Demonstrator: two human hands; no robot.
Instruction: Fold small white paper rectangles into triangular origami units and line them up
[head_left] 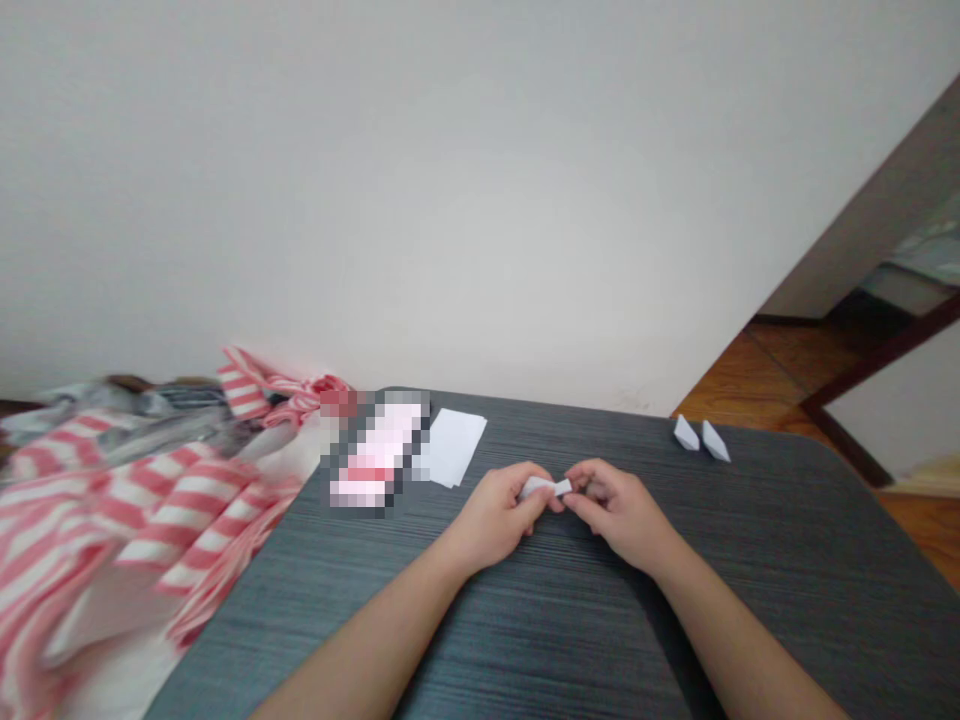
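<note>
My left hand (501,512) and my right hand (616,508) meet over the middle of a dark grey table (787,560). Between their fingertips is a small folded piece of white paper (546,488), pinched from both sides. Both hands have their fingers curled around it, resting on or just above the tabletop. Part of the paper is hidden by my fingers.
A few white paper sheets (457,445) lie flat behind my left hand, beside a blurred-out pink and white object (375,455). Two small folded white paper pieces (701,437) sit at the far right. Red and white striped bags (127,520) lie left of the table.
</note>
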